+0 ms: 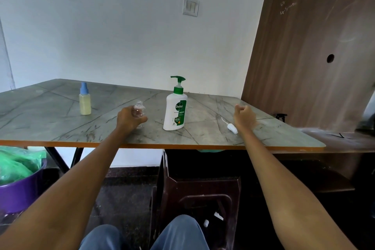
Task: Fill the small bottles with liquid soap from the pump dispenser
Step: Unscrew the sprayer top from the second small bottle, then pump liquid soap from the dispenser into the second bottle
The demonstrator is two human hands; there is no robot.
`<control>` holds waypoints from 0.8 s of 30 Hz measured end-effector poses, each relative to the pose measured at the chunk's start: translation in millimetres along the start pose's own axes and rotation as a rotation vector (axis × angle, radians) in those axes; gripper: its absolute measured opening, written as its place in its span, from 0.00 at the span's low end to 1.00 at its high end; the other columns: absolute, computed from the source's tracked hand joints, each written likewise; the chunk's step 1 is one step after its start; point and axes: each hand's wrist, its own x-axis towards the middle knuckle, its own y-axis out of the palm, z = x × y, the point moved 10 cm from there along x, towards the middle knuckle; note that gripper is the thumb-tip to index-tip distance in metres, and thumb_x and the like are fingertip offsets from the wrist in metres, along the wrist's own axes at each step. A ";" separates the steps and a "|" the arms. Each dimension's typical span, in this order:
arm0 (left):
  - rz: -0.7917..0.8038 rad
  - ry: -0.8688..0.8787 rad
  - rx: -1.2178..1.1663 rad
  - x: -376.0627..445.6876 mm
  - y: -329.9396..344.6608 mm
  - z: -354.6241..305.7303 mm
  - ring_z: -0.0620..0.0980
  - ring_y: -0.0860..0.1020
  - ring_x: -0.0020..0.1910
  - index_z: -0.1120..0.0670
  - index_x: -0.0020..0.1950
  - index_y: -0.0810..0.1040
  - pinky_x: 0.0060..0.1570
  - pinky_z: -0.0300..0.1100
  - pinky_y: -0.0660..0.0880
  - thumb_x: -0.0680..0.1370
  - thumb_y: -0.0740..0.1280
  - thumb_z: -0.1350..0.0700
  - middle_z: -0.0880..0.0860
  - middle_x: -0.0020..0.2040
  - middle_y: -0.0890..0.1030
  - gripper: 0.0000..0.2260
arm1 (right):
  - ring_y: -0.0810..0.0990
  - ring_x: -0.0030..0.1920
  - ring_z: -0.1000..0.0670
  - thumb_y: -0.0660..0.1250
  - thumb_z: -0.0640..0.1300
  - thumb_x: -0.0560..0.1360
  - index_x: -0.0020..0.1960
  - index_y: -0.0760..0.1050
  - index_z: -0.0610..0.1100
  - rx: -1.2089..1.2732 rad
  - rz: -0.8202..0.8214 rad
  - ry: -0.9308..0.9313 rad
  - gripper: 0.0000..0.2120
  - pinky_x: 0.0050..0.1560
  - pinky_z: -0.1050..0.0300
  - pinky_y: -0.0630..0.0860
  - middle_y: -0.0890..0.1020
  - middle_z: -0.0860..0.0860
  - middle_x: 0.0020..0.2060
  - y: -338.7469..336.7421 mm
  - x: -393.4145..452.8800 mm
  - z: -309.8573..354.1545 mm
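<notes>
empty bottle [138, 110] inside left fingers [142, 119], uncapped

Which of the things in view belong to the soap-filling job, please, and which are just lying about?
For the job: pump dispenser; empty clear bottle in left hand; filled blue-capped bottle.
Lying about: white cap by right hand; purple tub; brown stool.

White wall [121, 26] with switch plate [190, 6], brown wooden panel [308, 46], grey marble-patterned table [60, 124].
</notes>
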 end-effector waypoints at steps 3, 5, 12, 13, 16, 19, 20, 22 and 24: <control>0.033 0.032 -0.003 -1.0 3.1 -1.7 0.56 0.79 0.48 0.62 0.54 0.77 0.49 0.44 0.72 0.71 0.72 0.58 0.58 0.48 0.81 0.14 | 0.79 0.49 0.44 0.58 0.50 0.79 0.53 0.76 0.38 0.103 0.038 -0.083 0.16 0.52 0.50 0.72 0.82 0.45 0.45 13.4 -7.7 34.1; 0.070 0.041 0.008 -0.2 6.3 -3.4 0.54 0.77 0.46 0.62 0.53 0.76 0.48 0.43 0.72 0.72 0.71 0.59 0.58 0.47 0.79 0.12 | 0.78 0.44 0.49 0.59 0.51 0.79 0.53 0.76 0.39 0.209 0.098 -0.135 0.16 0.48 0.53 0.74 0.80 0.49 0.42 27.6 -16.1 60.5; 0.171 0.127 0.082 15.0 19.3 -28.3 0.51 0.75 0.45 0.60 0.52 0.74 0.41 0.39 0.70 0.73 0.69 0.59 0.56 0.46 0.78 0.10 | 0.76 0.45 0.54 0.64 0.43 0.78 0.54 0.77 0.40 0.531 0.294 -0.352 0.09 0.38 0.73 0.70 0.80 0.50 0.45 68.0 -52.4 167.4; 0.147 0.137 0.047 20.1 17.9 -35.1 0.51 0.75 0.45 0.60 0.54 0.73 0.41 0.39 0.69 0.74 0.69 0.57 0.55 0.46 0.77 0.12 | 0.76 0.45 0.54 0.63 0.41 0.78 0.54 0.78 0.40 0.547 0.299 -0.379 0.08 0.38 0.75 0.69 0.80 0.50 0.46 70.8 -54.7 179.0; 0.128 0.209 -0.092 29.2 15.3 -67.7 0.49 0.74 0.43 0.57 0.55 0.72 0.36 0.34 0.69 0.75 0.68 0.54 0.53 0.47 0.76 0.12 | 0.76 0.46 0.54 0.62 0.39 0.78 0.54 0.79 0.39 0.521 0.291 -0.467 0.09 0.42 0.70 0.71 0.81 0.49 0.47 75.8 -59.5 201.6; 0.155 0.310 -0.050 35.2 17.7 -98.6 0.44 0.73 0.36 0.58 0.56 0.73 0.33 0.32 0.67 0.70 0.70 0.51 0.51 0.44 0.76 0.19 | 0.79 0.48 0.51 0.61 0.38 0.78 0.53 0.80 0.39 0.508 0.281 -0.490 0.09 0.48 0.58 0.76 0.83 0.46 0.49 83.5 -61.0 200.6; 0.163 0.320 -0.025 37.6 19.4 -103.8 0.43 0.72 0.35 0.58 0.55 0.73 0.33 0.33 0.67 0.69 0.70 0.51 0.51 0.43 0.76 0.18 | 0.80 0.48 0.50 0.61 0.37 0.78 0.52 0.80 0.39 0.521 0.275 -0.482 0.10 0.49 0.57 0.77 0.83 0.46 0.49 85.5 -60.6 196.9; 0.167 0.314 0.020 43.6 23.6 -108.7 0.48 0.72 0.36 0.58 0.53 0.74 0.34 0.35 0.66 0.71 0.70 0.55 0.53 0.43 0.76 0.14 | 0.79 0.48 0.51 0.61 0.37 0.78 0.52 0.80 0.39 0.553 0.264 -0.469 0.10 0.45 0.64 0.75 0.83 0.46 0.49 86.8 -59.9 190.8; 0.169 0.312 0.047 47.0 26.5 -111.4 0.49 0.73 0.39 0.59 0.52 0.76 0.34 0.35 0.66 0.71 0.70 0.57 0.53 0.42 0.77 0.12 | 0.78 0.46 0.53 0.61 0.36 0.78 0.52 0.81 0.38 0.572 0.252 -0.467 0.10 0.42 0.70 0.72 0.83 0.47 0.48 85.9 -61.2 189.2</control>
